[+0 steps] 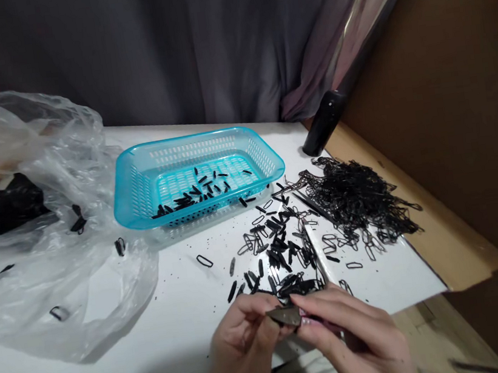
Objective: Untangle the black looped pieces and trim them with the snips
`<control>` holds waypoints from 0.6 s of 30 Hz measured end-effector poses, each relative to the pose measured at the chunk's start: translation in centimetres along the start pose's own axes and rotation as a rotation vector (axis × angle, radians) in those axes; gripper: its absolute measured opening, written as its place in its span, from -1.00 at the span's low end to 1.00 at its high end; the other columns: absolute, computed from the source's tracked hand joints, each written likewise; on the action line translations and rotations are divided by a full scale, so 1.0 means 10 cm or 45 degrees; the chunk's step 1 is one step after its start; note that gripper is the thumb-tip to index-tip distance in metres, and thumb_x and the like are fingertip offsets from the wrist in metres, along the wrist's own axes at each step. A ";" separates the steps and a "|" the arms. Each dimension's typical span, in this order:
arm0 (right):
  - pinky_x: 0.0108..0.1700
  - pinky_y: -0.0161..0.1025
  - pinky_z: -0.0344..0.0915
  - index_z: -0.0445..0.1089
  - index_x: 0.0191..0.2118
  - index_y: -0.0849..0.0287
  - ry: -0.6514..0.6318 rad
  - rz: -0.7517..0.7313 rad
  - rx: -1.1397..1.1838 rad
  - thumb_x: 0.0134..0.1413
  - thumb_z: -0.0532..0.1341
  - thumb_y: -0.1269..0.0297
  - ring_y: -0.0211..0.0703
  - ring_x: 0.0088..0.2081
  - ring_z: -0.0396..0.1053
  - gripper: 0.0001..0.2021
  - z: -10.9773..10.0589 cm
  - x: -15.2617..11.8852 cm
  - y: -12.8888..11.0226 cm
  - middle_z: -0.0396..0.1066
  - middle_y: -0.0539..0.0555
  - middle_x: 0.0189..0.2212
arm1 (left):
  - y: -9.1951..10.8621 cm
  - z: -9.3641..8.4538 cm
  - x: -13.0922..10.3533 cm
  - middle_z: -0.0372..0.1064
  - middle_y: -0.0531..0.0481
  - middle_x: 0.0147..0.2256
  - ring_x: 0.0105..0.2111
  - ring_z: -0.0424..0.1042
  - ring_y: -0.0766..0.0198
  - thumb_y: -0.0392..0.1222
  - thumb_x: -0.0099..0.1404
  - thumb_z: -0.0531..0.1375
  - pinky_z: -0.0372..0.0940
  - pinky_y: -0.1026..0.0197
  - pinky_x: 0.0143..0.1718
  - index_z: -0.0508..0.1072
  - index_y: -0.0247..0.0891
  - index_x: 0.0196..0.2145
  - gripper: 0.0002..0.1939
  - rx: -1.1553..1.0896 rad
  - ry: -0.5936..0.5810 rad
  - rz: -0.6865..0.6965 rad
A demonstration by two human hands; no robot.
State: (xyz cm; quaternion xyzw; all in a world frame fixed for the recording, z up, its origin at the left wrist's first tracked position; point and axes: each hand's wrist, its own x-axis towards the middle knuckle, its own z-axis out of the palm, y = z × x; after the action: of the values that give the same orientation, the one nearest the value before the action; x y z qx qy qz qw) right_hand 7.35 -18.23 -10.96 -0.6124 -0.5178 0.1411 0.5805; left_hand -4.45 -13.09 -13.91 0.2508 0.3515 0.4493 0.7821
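The right hand (360,332) pinches one pointed dark-metal blade (285,317); the left hand (248,342) curls nearly closed at its tip, its hold hidden. Beyond, partly blocked by the hands, lie flat black slivers (279,259) and thin black loops (355,197), too many to count, then one translucent blue plastic basket (132,189), one black cylinder (324,123), one clear plastic bag (65,168).
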 end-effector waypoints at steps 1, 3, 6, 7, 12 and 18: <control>-0.39 -0.37 0.49 0.62 -0.17 0.01 -0.004 -0.014 -0.001 0.19 0.33 0.20 -0.25 -0.47 0.53 -0.86 -0.01 0.02 -0.01 0.62 -0.02 -0.43 | 0.00 0.01 0.00 0.43 0.07 -0.57 -0.57 0.39 0.38 -0.02 -0.05 0.51 0.32 0.40 -0.51 0.51 -0.28 -0.54 -0.66 0.026 0.028 -0.023; -0.43 -0.43 0.48 0.62 -0.16 -0.01 -0.018 -0.035 -0.024 0.16 0.35 0.26 -0.26 -0.44 0.54 -0.86 -0.05 0.05 -0.02 0.62 -0.03 -0.41 | 0.01 0.01 0.01 0.44 0.07 -0.56 -0.57 0.40 0.35 0.00 -0.08 0.52 0.34 0.37 -0.50 0.51 -0.28 -0.51 -0.64 0.068 0.102 -0.065; -0.39 -0.47 0.50 0.59 -0.08 -0.07 -0.020 0.000 -0.072 0.10 0.38 0.34 -0.25 -0.36 0.57 -0.75 -0.13 0.02 0.02 0.63 -0.05 -0.32 | 0.02 0.02 0.03 0.45 0.07 -0.59 -0.56 0.43 0.31 0.03 -0.10 0.51 0.35 0.35 -0.47 0.50 -0.27 -0.49 -0.62 0.138 0.181 -0.100; -0.38 -0.48 0.51 0.57 -0.05 -0.09 -0.030 0.020 -0.087 0.09 0.39 0.36 -0.25 -0.33 0.58 -0.70 -0.15 0.01 0.03 0.62 -0.05 -0.28 | 0.03 0.02 0.03 0.45 0.07 -0.60 -0.56 0.43 0.30 0.04 -0.10 0.50 0.34 0.35 -0.47 0.49 -0.27 -0.50 -0.62 0.170 0.185 -0.100; -0.33 -0.38 0.55 0.54 0.01 -0.09 -0.087 -0.033 -0.149 0.07 0.40 0.36 -0.17 -0.30 0.57 -0.64 -0.23 -0.05 0.08 0.61 -0.02 -0.26 | 0.04 0.03 0.00 0.51 0.02 -0.56 -0.55 0.44 0.31 0.01 0.01 0.46 0.33 0.37 -0.46 0.50 -0.28 -0.48 -0.67 0.210 0.207 -0.062; -0.36 -0.35 0.53 0.56 -0.02 -0.06 -0.069 -0.074 -0.105 0.10 0.39 0.36 -0.16 -0.34 0.55 -0.68 -0.26 0.01 0.09 0.60 0.01 -0.30 | 0.05 -0.06 0.06 0.59 -0.16 -0.17 -0.21 0.56 0.12 -0.10 -0.01 0.49 0.46 0.24 -0.20 0.49 -0.28 -0.52 -0.71 0.030 0.030 -0.099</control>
State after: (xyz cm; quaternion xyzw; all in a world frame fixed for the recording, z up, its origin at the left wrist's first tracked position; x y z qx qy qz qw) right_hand 9.88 -19.46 -10.98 -0.6166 -0.5562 0.1193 0.5443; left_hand -4.99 -12.31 -14.12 0.2409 0.3754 0.4174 0.7917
